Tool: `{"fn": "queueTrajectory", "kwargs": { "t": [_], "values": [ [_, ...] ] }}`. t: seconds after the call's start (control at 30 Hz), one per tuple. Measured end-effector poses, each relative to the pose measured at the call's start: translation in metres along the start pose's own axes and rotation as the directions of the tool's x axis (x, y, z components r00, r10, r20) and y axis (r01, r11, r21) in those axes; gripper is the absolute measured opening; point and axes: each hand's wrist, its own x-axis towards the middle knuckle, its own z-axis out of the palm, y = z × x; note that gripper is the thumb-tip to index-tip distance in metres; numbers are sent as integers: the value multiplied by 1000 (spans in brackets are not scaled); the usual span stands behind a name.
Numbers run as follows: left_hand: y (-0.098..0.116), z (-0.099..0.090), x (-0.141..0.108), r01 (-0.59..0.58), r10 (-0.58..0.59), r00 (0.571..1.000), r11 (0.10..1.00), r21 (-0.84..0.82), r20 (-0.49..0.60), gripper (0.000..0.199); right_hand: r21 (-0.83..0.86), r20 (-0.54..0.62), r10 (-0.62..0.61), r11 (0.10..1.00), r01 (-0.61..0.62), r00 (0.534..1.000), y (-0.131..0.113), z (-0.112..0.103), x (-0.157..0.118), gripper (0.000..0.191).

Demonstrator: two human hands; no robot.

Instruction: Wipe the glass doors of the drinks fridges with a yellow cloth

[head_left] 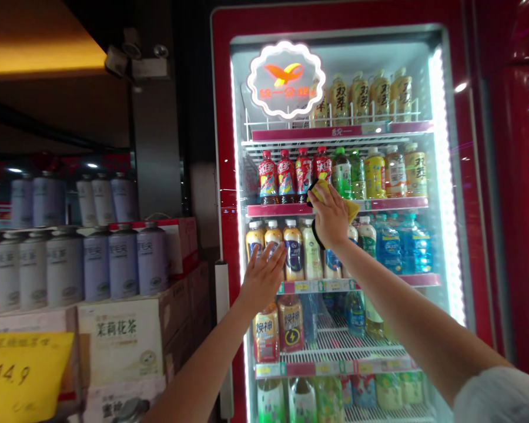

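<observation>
Cloth (351, 208) was up on the glass door of the drinks fridge (223, 147), roughly mid-height, in front of the shelf with the red-capped bottles (284, 176). It was yellow with black edging, kinda bunched, and its long axis looked slanted: one dark-edged corner poked out toward the upper left, the yellow end stuck out down to the right. Honestly couldn't swear to its full shape, since my right hand (330, 217) covered the middle of it, and only a strip of black edge showed below, beside the palm. Some bottles behind my hands were blocked too, the lit sign (285, 79) hid part of the top row, and the bottom row (302, 399) got cut off by the view. Small print on the purple cans (123, 258) off to the left was mostly too blurry to read. As for fingers, the right ones were close together with slim gaps, a bit bent over the cloth, holding it against the glass; couldn't make out how the thumb sat. My left hand (264, 276) was empty, lower and further left, fingers open and moderately spread, palm toward the glass, over the orange-and-blue bottles (293, 249). Looked like it was touching the door, fingertips pointing up and slightly right.
</observation>
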Motion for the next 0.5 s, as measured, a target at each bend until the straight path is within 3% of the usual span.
{"fn": "queueTrajectory", "kwargs": {
  "t": [0.07, 0.17, 0.3, 0.4, 0.5],
  "values": [
    [-5, -3, 2, -22, 22, 1000, 1000, 14, 3, 60, 3, 0, 28, 1000, -28, 1000, -21, 11, 1, 54],
    [-8, -5, 5, -43, 43, 999, 999, 25, -3, 54, -11, 112, -68, 998, 70, 991, -37, 12, -19, 55],
    [-12, -9, 5, -23, 23, 999, 1000, 4, -28, 55, 4, 249, -250, 966, 257, 936, -21, -10, -52, 57],
    [-21, -17, 4, 3, -4, 999, 1000, -31, -50, 60, -8, 228, -233, 971, 241, 946, -3, -21, -51, 58],
    [-36, -27, 1, 33, -36, 995, 999, -28, -88, 61, -21, 132, -131, 991, 135, 983, -8, -11, -26, 57]
  ]
}}
